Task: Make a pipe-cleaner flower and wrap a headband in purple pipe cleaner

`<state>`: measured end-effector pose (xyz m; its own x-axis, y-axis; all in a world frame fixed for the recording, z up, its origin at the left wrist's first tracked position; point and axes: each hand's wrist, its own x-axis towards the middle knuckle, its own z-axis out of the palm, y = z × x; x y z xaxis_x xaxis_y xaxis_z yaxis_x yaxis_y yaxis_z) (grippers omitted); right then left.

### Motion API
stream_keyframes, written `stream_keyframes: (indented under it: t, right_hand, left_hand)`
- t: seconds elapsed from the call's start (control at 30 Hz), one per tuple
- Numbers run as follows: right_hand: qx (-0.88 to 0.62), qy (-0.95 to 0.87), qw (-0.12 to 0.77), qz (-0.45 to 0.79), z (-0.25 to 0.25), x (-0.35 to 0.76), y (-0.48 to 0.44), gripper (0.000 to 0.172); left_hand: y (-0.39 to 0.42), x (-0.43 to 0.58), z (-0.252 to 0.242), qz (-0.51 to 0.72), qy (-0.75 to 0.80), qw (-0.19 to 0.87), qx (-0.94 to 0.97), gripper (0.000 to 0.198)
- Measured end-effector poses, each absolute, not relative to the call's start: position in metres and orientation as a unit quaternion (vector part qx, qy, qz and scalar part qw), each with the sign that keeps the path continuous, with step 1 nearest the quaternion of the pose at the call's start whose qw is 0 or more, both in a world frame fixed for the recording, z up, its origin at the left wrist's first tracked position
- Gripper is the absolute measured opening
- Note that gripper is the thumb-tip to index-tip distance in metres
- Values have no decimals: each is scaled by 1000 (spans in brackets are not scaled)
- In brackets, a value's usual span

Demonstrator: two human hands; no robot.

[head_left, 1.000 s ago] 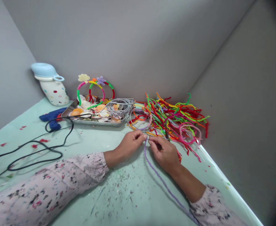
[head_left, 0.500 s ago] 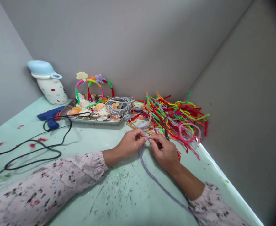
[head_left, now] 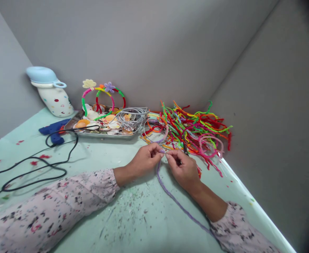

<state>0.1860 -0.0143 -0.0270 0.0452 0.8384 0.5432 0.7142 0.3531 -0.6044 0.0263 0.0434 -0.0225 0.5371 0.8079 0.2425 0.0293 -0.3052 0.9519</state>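
Note:
My left hand (head_left: 148,157) is closed in a pinch on a purple pipe cleaner (head_left: 174,199), whose long tail curves down across the table to my right sleeve. Against those fingertips, my right hand (head_left: 183,168) is also pinched. A tiny pale bit shows between the two hands, too small to name. Just beyond my fingers lies a silver wire ring (head_left: 142,130), with pink and purple pipe cleaner around part of it. Whether this ring reaches into my fingers is hidden. Dark scissors (head_left: 185,148) lie partly behind my right hand.
A metal tray (head_left: 104,136) holds shells, coiled silver wire (head_left: 133,117) and two colourful hoops with flowers. Left of it are a blue glue gun (head_left: 54,127) with a looping black cord and a white bottle (head_left: 56,102). Loose pipe cleaners (head_left: 196,123) pile up by the wall.
The whole view has shifted slightly, so things sit a little further left. Both hands keep their pinch at the same spot on the purple pipe cleaner, with hardly any movement.

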Motion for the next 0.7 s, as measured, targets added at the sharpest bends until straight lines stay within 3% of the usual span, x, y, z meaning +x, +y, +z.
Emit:
stream_keyframes:
  t: [0.7]
  right_hand:
    - [-565,-673,464,108,-21,183,-16,12]
  left_hand:
    - [39,23,-20,381,305,409,771,8]
